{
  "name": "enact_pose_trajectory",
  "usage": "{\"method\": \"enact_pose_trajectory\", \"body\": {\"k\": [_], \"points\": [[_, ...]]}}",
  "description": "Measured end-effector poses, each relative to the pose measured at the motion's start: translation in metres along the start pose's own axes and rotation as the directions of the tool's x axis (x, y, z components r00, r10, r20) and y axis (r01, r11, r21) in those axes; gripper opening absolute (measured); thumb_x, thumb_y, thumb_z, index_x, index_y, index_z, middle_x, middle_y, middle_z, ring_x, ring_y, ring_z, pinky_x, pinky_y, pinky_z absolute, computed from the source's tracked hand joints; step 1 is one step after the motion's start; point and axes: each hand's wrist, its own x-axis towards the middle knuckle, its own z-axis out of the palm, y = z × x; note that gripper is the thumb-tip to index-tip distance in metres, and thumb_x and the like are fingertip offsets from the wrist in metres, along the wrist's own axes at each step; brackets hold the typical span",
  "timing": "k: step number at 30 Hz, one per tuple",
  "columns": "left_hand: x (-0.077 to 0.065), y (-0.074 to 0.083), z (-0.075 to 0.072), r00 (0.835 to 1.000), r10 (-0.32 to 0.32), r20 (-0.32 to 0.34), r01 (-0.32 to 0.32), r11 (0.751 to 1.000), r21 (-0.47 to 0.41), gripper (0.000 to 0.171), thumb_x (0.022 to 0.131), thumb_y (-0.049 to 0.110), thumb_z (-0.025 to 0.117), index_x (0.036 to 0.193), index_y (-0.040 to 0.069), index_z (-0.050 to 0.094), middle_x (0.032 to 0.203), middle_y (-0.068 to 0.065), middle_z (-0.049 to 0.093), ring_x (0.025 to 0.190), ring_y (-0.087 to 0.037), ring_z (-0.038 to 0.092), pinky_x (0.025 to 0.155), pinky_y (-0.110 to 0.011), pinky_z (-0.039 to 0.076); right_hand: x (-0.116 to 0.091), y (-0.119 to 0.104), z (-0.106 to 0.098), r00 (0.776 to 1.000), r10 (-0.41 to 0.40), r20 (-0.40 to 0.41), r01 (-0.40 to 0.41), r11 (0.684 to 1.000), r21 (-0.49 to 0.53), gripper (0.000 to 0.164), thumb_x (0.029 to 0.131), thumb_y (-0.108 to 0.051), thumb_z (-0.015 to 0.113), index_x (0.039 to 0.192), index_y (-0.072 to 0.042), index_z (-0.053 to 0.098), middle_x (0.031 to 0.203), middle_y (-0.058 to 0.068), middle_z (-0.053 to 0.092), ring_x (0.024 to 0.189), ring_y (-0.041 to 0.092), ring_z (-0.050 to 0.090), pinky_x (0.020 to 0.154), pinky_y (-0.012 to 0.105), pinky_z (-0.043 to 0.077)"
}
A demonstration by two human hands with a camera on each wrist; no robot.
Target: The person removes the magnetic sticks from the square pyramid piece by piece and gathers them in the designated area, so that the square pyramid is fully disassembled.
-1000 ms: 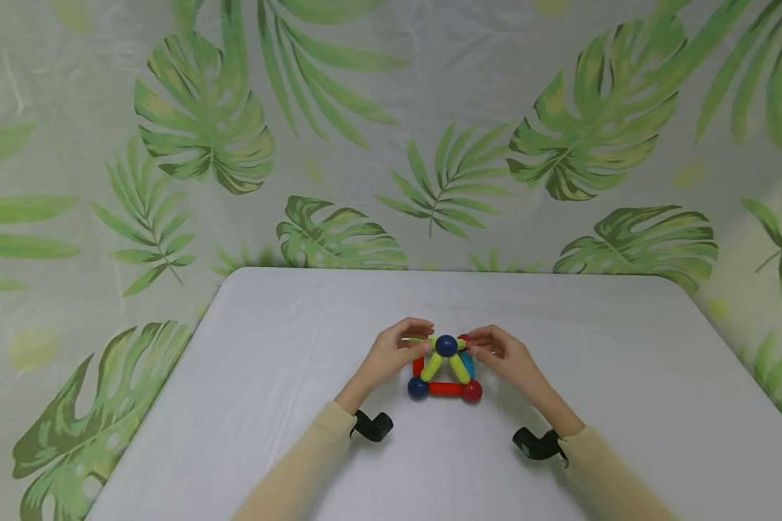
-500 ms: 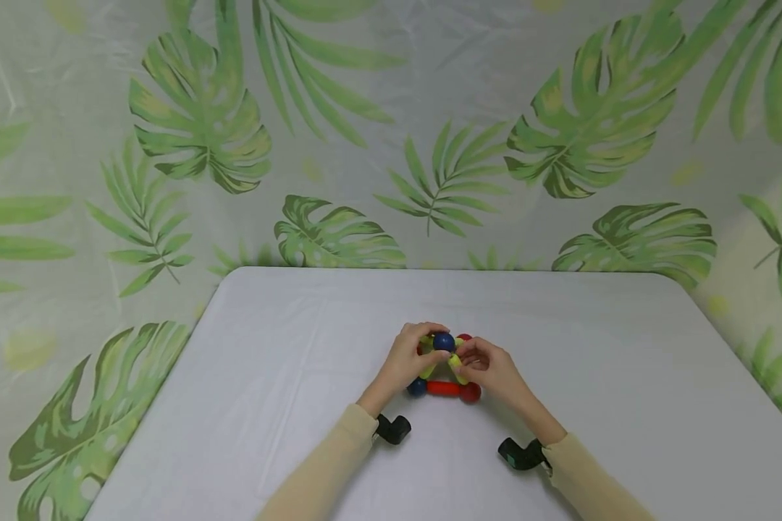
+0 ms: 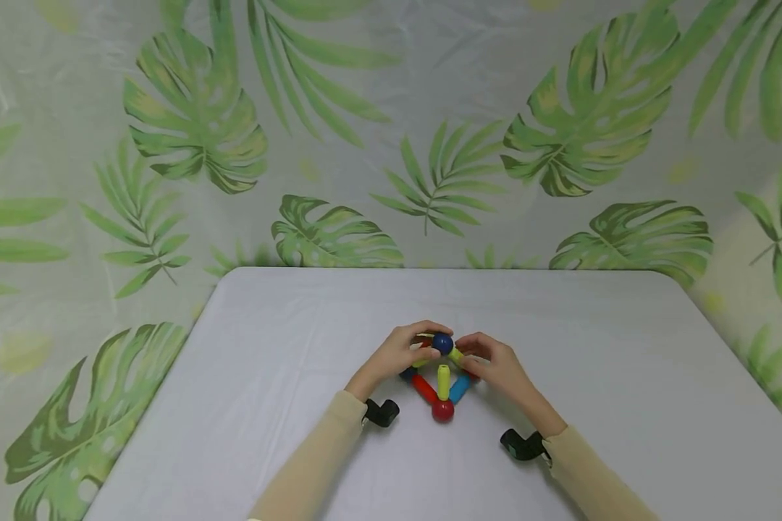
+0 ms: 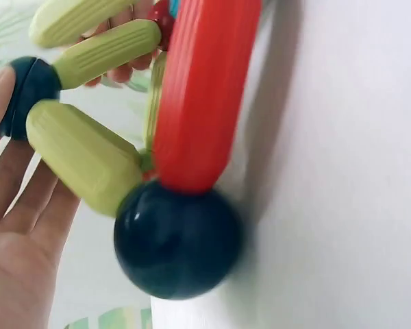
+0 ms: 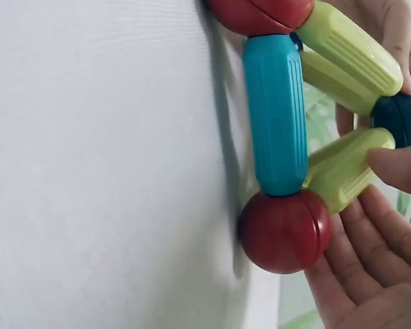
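Note:
A pyramid of magnetic rods and balls stands on the table before me. Its base shows a red rod, a blue rod, a front red ball and a navy corner ball. My left hand holds the navy top ball between thumb and fingers. With thumb and fingers, my right hand pinches a yellow-green rod on the right side, close to that ball. The front yellow-green rod rises from the front red ball, its upper end apart from the top ball.
A white cloth covers the table. Behind it hangs a leaf-printed curtain. Black wrist cameras sit below both hands, near the sleeves.
The pyramid has turned so that a red-ball corner faces me instead of the red-rod side. My left hand has come to the top ball; my right hand has shifted slightly to the right.

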Motion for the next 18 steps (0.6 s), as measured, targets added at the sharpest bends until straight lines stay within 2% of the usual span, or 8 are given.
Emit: {"method": "enact_pose_trajectory", "body": {"k": [2,4,7,9,13,18], "points": [[0.0,0.0,-0.001,0.999,0.026,-0.027,-0.024,0.998,0.056,0.033,0.094,0.007,0.06,0.126,0.002,0.057,0.124,-0.012,0.06,0.117,-0.023,0.053,0.1,-0.043,0.04,0.001,0.002,0.004,1.0,0.006,0.016,-0.006,1.0,-0.009,0.024,0.087,-0.008,0.07,0.108,0.002,0.062,0.102,0.014,0.065,0.095,0.031,0.063,0.087,0.044,0.05],[-0.002,0.001,0.0,0.997,0.029,-0.067,-0.017,0.986,0.164,0.032,0.095,0.01,0.06,0.127,0.004,0.057,0.124,-0.009,0.059,0.117,-0.021,0.052,0.102,-0.044,0.038,0.001,0.002,0.008,1.0,0.002,0.011,-0.001,1.0,-0.03,0.024,0.085,-0.007,0.072,0.105,0.003,0.062,0.097,0.011,0.065,0.088,0.026,0.063,0.081,0.037,0.053],[-0.004,0.003,0.004,0.992,0.001,-0.123,0.038,0.949,0.312,0.036,0.095,0.022,0.062,0.127,0.008,0.058,0.123,-0.003,0.057,0.113,-0.021,0.049,0.099,-0.039,0.04,0.001,0.0,0.013,1.0,-0.001,-0.011,0.001,0.999,-0.04,0.024,0.084,-0.005,0.073,0.104,0.002,0.061,0.092,0.009,0.064,0.083,0.021,0.061,0.074,0.028,0.053],[-0.004,0.006,0.008,0.988,-0.025,-0.154,0.08,0.928,0.363,0.038,0.094,0.029,0.063,0.127,0.01,0.058,0.12,-0.001,0.056,0.109,-0.021,0.047,0.094,-0.035,0.042,0.0,-0.001,0.017,1.0,0.003,-0.031,-0.004,0.999,-0.041,0.024,0.083,-0.004,0.073,0.103,0.002,0.062,0.09,0.008,0.063,0.082,0.02,0.061,0.071,0.025,0.052],[-0.002,0.01,0.012,0.978,-0.045,-0.201,0.122,0.913,0.389,0.039,0.091,0.033,0.063,0.124,0.012,0.06,0.116,0.001,0.057,0.102,-0.021,0.049,0.084,-0.029,0.045,0.0,-0.003,0.022,0.997,0.021,-0.072,-0.024,0.999,-0.035,0.023,0.083,-0.003,0.072,0.103,0.003,0.061,0.089,0.009,0.062,0.082,0.021,0.059,0.069,0.024,0.052],[0.0,0.012,0.009,0.978,-0.046,-0.205,0.121,0.92,0.372,0.037,0.092,0.029,0.062,0.126,0.016,0.06,0.119,0.001,0.06,0.101,-0.019,0.051,0.084,-0.028,0.045,-0.002,-0.006,0.027,0.994,0.051,-0.098,-0.054,0.998,-0.027,0.023,0.082,-0.001,0.073,0.102,0.002,0.061,0.089,0.008,0.061,0.084,0.022,0.058,0.07,0.024,0.052]]}}
